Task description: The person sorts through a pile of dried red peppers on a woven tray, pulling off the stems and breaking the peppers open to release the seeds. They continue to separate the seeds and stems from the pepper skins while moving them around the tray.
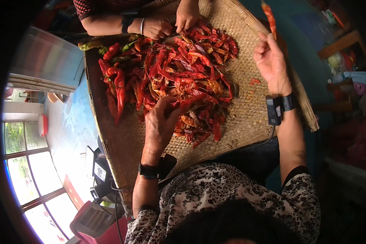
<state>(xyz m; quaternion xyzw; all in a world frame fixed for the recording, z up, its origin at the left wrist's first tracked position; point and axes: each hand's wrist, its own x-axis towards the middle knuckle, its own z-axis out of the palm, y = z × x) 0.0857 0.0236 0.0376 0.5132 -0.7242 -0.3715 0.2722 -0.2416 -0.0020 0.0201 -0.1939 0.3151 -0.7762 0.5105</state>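
Observation:
A heap of dried red chili peppers [183,67] lies on a woven bamboo mat [248,110]. My left hand [159,126] is at the near side of the heap, its thumb and fingers closed around a red chili pepper [194,99]. Raised at the mat's right edge, my right hand [270,63] pinches an orange-red dried chili [269,19] that points up and away from me. Some peppers at the heap's left, such as a glossy red chili [120,83], look fresher. A few red scraps [254,81] sit on the mat near my right wrist.
Across the mat, another person's two hands [156,28] work at the heap's far edge. Green chilies [90,44] lie at the far left corner. Beyond the mat's left edge stand a dark device [101,173] and a pink bin [110,234]. Wooden furniture [341,44] stands at right.

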